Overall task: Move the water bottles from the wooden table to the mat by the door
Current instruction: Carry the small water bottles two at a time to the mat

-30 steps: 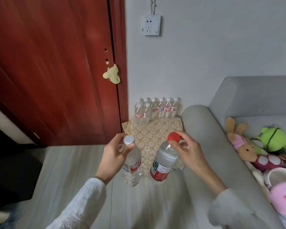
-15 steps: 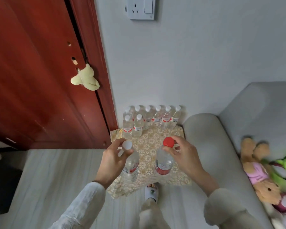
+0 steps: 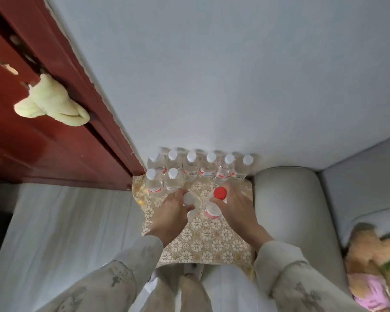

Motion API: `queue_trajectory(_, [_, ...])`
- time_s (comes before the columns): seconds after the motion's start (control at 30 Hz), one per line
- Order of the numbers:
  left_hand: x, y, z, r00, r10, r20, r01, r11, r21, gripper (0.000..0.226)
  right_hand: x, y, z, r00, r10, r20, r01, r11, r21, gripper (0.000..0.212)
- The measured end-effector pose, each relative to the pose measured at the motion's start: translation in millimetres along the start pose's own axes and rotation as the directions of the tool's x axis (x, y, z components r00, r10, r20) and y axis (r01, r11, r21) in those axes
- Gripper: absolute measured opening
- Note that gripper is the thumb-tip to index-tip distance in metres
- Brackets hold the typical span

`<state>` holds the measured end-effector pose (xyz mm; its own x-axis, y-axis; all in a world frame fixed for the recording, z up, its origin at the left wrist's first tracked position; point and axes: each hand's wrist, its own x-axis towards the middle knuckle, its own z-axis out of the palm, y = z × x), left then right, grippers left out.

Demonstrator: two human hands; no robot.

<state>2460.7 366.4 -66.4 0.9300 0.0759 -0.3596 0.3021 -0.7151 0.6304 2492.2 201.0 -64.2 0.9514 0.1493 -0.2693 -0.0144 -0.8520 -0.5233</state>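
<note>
— Gold-patterned fabric, is that what covers the floor by the door?
— Yes. A mat [image 3: 196, 242] with a cream and gold flower pattern lies between a dark red door [image 3: 38, 140] and a grey sofa arm [image 3: 288, 212], against a pale wall.
— Where are the bottles?
— Eight white-capped water bottles [image 3: 190, 167] stand upright at the mat's far edge, six along the wall and two in front at the left.
— And the hands?
— Both reach down over the mat. The left hand [image 3: 173, 212] is closed around the neck of a white-capped bottle [image 3: 188, 199]. The right hand [image 3: 232, 208] grips a red-capped bottle [image 3: 218, 194] near its top. Whether either bottle touches the mat is unclear.
— Anything else?
— A pale yellow cloth [image 3: 50, 102] hangs on the door, and plush toys [image 3: 369, 260] sit on the sofa.
</note>
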Motion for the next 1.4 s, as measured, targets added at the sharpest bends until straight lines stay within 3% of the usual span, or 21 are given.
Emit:
queue_trajectory(0.2, [55,-14,31,0.996,-0.036,0.078,0.035,0.999,0.013,0.034,55,20,28,0.996,0.034,0.078,-0.036,0.999,0.024,0.042])
queue_trajectory(0.37, [87,-22,49,0.994,-0.034,0.104,0.034,0.999,0.005,0.039,84,31,48,0.99,0.091,0.109,-0.11,0.977,0.182,0.029])
queue_trajectory(0.63, [119,-21,55,0.995,0.051,0.087,-0.052,0.999,0.009,0.048,107,38,61,0.994,0.064,0.088,-0.086,0.955,0.284,0.04])
queue_trajectory(0.73, [121,-23,54,0.995,0.071,0.067,-0.072,0.997,0.017,0.057,105,41,61,0.995,0.056,0.086,-0.08,0.944,0.32,0.034])
queue_trajectory(1.0, [120,-17,58,1.0,-0.019,-0.007,0.019,0.997,-0.069,0.062,108,43,71,0.994,0.087,0.063,-0.106,0.896,0.431,0.033])
queue_trajectory(1.17, [106,-12,57,0.995,-0.089,-0.036,0.085,0.989,-0.12,0.067,98,50,65,0.978,0.105,0.183,-0.183,0.854,0.487,0.069])
queue_trajectory(1.27, [78,-9,49,0.987,-0.162,-0.012,0.159,0.977,-0.142,0.061,74,43,55,0.959,0.083,0.272,-0.208,0.858,0.47,0.064])
queue_trajectory(1.4, [10,-21,40,0.956,-0.291,0.046,0.294,0.935,-0.199,0.043,27,19,48,0.896,0.075,0.438,-0.233,0.918,0.32,0.052])
